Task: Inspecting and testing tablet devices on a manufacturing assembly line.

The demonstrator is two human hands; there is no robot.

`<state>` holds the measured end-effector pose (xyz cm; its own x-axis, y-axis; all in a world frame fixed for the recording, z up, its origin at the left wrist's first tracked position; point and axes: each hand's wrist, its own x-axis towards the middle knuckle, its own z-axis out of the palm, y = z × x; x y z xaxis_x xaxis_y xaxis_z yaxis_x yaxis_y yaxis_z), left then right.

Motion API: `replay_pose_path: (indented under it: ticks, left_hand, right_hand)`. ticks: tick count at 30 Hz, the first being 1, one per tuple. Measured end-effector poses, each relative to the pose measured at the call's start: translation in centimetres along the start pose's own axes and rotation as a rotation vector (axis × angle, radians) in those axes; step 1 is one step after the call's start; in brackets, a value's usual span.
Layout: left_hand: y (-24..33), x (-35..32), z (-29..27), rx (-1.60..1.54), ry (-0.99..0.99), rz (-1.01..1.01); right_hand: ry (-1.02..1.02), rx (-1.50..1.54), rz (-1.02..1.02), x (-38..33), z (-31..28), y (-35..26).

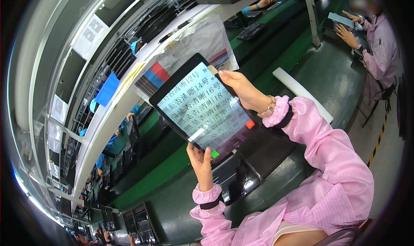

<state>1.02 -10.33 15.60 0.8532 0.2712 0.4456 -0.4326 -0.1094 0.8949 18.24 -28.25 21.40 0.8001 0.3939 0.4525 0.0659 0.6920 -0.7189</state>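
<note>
A black-framed tablet point(202, 108) is held up in front of me, its lit screen filled with rows of dark print on pale blue, with a green and an orange square near its lower edge. My left hand point(201, 162) grips its lower left edge, thumb toward the screen side. At the upper right edge, my right hand point(243, 90) is closed on the frame, thumb along the front and the other fingers mostly hidden behind. Under the tablet, a second dark glossy tablet point(237, 177) lies on a black mat point(276, 153) on the green bench.
Printed sheets in a clear sleeve point(185, 47) stand behind the tablet. A white bar point(302, 95) lies on the bench to the right. A co-worker in pink point(381, 47) handles a device at the far right. Dark trays point(140, 222) rest at lower left; a blue bin point(108, 89) sits beyond the shelf.
</note>
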Motion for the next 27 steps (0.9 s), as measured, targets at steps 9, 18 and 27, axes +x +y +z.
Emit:
replay_pose_path:
  ticks: [9,18,27]
  left_hand:
    - [3.4,1.2,1.5,-0.057,0.239,-0.055]
    - [3.3,1.2,2.1,-0.004,0.295,-0.082]
    - [3.1,-2.9,1.9,-0.084,0.105,0.014]
  right_hand:
    - [0.032,-0.050,0.040,-5.0,0.1,-0.5]
    - [0.070,-0.159,-0.051,-6.5,-0.2,-0.9]
    - [0.075,-0.098,-0.019,-7.4,-0.5,-1.5]
